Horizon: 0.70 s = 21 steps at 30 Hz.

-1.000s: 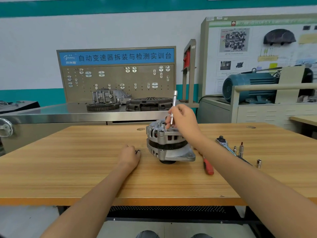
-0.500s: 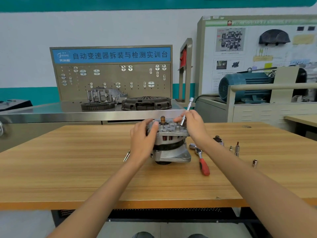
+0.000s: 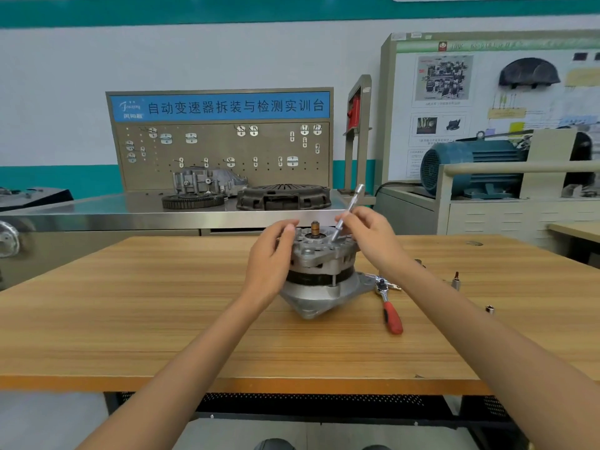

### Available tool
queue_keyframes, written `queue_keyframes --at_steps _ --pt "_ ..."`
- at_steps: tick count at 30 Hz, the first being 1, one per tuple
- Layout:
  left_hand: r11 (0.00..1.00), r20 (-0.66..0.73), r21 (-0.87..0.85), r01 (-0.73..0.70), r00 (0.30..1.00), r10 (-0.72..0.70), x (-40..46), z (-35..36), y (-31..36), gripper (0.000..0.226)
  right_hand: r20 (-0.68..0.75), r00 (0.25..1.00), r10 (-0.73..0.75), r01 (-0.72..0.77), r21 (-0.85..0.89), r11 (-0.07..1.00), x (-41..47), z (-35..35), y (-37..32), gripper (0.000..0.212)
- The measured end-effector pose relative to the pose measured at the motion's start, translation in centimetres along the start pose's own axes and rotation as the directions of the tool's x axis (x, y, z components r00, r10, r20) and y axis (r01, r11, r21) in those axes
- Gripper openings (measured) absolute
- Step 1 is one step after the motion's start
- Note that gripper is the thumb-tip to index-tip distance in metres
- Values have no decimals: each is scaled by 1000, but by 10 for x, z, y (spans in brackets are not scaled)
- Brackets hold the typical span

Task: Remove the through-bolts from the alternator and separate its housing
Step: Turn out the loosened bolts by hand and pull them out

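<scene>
So the alternator point(image 3: 319, 271) is stood on end near the middle of the wooden table point(image 3: 130, 319), shaft stub up, so its long axis runs pretty much vertical, with the wide mounting ear pointed toward the near-right edge. It's being steadied by the left hand point(image 3: 271, 254), whose fingers are wrapped round the left side of the upper housing with the thumb laid on top. A slim chrome socket driver point(image 3: 346, 213) is pinched in the right hand point(image 3: 370, 237), tilted so the top end leans up and to the right while the lower tip is set down on the top face just right of the shaft; whether it's actually seated on a bolt head can't be made out. Looks like the through-bolt stage is what's being worked on, and the housing halves are not yet split. For the next move the tool probably needs to be brought in line with the bolt, parallel to that vertical axis, and the body held firm so it isn't spun. A red-handled ratchet point(image 3: 389, 306) and a few loose sockets point(image 3: 456, 280) are left lying to the right.
</scene>
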<state>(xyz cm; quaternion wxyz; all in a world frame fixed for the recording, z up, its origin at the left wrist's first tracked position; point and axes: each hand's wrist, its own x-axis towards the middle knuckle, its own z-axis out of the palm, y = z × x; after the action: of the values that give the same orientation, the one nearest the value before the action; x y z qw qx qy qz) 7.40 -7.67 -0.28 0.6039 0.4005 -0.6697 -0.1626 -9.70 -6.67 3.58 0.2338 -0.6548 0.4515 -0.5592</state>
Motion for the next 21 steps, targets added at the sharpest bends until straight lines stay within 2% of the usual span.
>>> queue_keyframes --at_steps 3,8,15,18,21 --pt "999 157 42 -3 988 -3 0 -1 3 26 92 992 -85 95 -112 989 -4 6 -2 20" --pt "992 167 -97 80 984 -63 -1 -10 8 28 178 973 -147 171 -125 977 -5 13 -9 16" --pt "999 179 -10 -30 983 31 12 -12 26 31 226 969 -100 141 -172 975 1 13 -15 27" --pt "1000 173 13 9 985 -12 23 -7 36 33 248 962 -117 159 -158 974 0 13 -16 26" --pt "996 286 70 -61 957 38 29 -1 49 26 271 952 -142 189 -154 970 -2 14 -17 26"
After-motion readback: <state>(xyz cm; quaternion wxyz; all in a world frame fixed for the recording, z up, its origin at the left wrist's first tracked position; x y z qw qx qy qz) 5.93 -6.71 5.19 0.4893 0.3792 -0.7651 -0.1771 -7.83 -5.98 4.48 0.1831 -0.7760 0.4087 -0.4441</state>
